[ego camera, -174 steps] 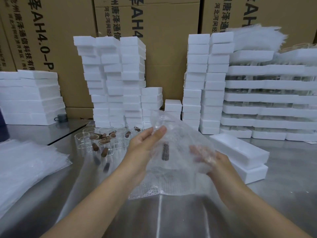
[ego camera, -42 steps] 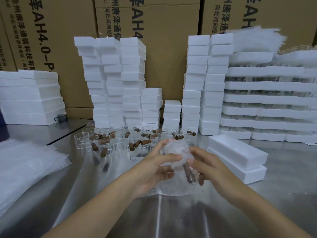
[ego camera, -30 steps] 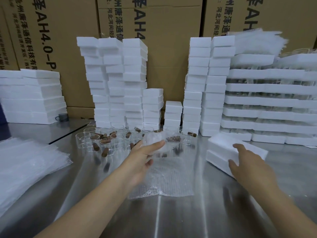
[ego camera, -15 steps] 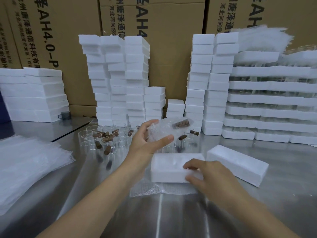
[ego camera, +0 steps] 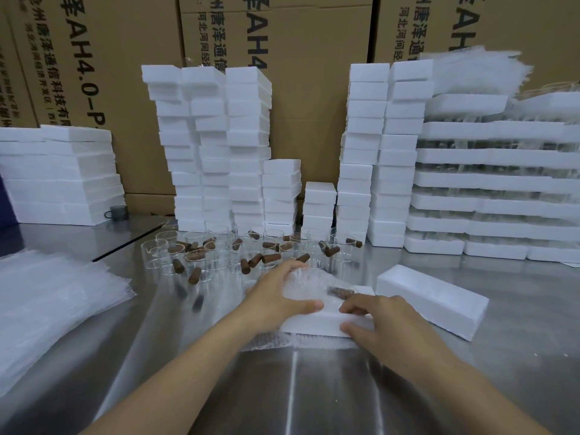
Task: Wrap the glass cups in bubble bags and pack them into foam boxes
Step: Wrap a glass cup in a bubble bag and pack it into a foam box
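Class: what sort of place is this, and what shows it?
Probably a warehouse packing station: stacks of white foam boxes, big printed cardboard cartons behind them, and many glass cups waiting on a steel table.

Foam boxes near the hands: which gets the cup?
The foam box the right hand holds: the left hand presses the wrapped cup into it. The other box lies untouched beside it.

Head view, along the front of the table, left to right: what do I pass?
Pile of bubble bags → left hand → wrapped cup → right hand, gripping the foam box → separate foam block.
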The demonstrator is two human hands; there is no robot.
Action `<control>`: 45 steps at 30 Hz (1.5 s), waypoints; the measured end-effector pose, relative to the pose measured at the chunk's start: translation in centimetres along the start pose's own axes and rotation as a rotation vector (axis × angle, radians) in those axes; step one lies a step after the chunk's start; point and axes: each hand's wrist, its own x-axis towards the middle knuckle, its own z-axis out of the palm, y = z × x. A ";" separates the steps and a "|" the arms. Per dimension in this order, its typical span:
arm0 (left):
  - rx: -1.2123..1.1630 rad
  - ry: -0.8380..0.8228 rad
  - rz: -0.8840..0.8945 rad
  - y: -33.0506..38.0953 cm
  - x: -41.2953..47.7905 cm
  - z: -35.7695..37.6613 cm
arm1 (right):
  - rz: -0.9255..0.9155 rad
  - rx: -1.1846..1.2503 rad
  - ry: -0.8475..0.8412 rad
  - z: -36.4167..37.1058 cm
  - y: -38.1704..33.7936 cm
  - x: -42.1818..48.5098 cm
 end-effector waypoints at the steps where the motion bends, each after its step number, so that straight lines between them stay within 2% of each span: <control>1: -0.002 -0.050 -0.017 -0.1 0.0 -0.1 | 0.000 0.016 0.008 0.0 0.0 0.0; 4: 0.030 -0.166 -0.046 -0.2 -0.1 -0.2 | 0.021 0.070 0.061 -0.2 -0.1 -0.1; 8: -0.068 -0.165 0.000 0.4 -0.3 -0.5 | 0.057 0.119 0.134 -0.8 -0.3 -0.1; 12: 0.061 -0.228 0.005 0.0 -0.1 0.0 | 0.070 0.086 0.104 -0.7 -0.3 -0.1; 16: 0.087 -0.249 0.032 0.1 -0.4 -0.2 | 0.061 0.051 0.108 -1.1 0.1 0.1; 18: 0.052 -0.158 0.054 0.4 -0.3 -1.0 | 0.083 0.063 0.145 -1.9 0.6 0.3; 21: -0.045 0.075 0.015 0.7 0.5 -2.6 | 0.125 0.068 0.177 -2.9 1.9 0.6; 22: -0.038 0.094 0.002 0.7 0.7 -3.0 | 0.134 0.062 0.174 -2.9 2.3 0.6; 26: 0.033 0.051 -0.019 0.5 0.4 -2.6 | 0.119 0.063 0.116 -2.1 2.9 0.9; 29: 0.021 0.124 0.004 0.7 0.3 -2.8 | 0.097 0.048 0.100 -1.5 2.9 1.0; 33: 0.067 0.115 -0.001 1.1 -0.1 -2.8 | 0.098 0.035 0.115 -1.5 3.2 1.1; 36: 0.060 0.172 -0.007 1.6 -0.1 -3.3 | 0.099 0.018 0.111 -1.5 3.2 1.1; 41: 0.112 0.019 0.016 1.8 -0.8 -3.1 | 0.089 0.016 0.112 -1.5 3.1 1.0; 45: 0.073 0.177 0.057 1.5 -0.3 -3.4 | 0.114 0.026 0.132 -2.0 3.4 1.2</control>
